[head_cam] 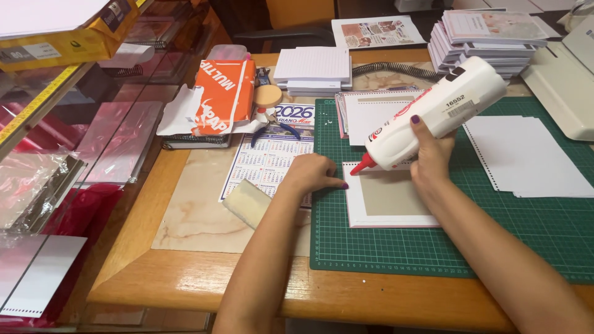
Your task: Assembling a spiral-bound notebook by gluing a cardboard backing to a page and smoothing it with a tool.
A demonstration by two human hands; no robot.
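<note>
- Head view looks down on a wooden desk [185, 281] with a beige marbled inlay [198, 222] and a green gridded cutting mat [445, 247] laid over its right part.
- On the mat lies a grey board panel with a white border [387, 201], flat and square to the grid lines.
- Right hand [430, 158] has its fingers wrapped tight around a large white glue bottle [436, 111], tilted so its red nozzle [363, 164] points down at the panel's upper left corner.
- Left hand [312, 173] rests at the mat's left edge, fingers curled together, one fingertip pressing just beside the panel's left side.
- Near the left wrist, a pale sponge block [246, 203] sits partly on a printed calendar sheet [269, 158].
- Right of the panel, loose white perforated sheets [526, 154] lie on the mat.
- Behind the panel, a stack of bordered cover sheets [371, 114]; further back, a pile of white gridded pads [314, 69] and black spiral binding coils [390, 68].
- At the back left, a torn orange paper-ream wrapper [223, 96] lies over a spiral notebook.
- Top right holds a tall stack of printed booklets [486, 40] and a cream binding machine [566, 80].
- Left of the desk, a glass counter [124, 142] shows pink and red cellophane beneath; a yellow box [55, 37] sits on a shelf above.
</note>
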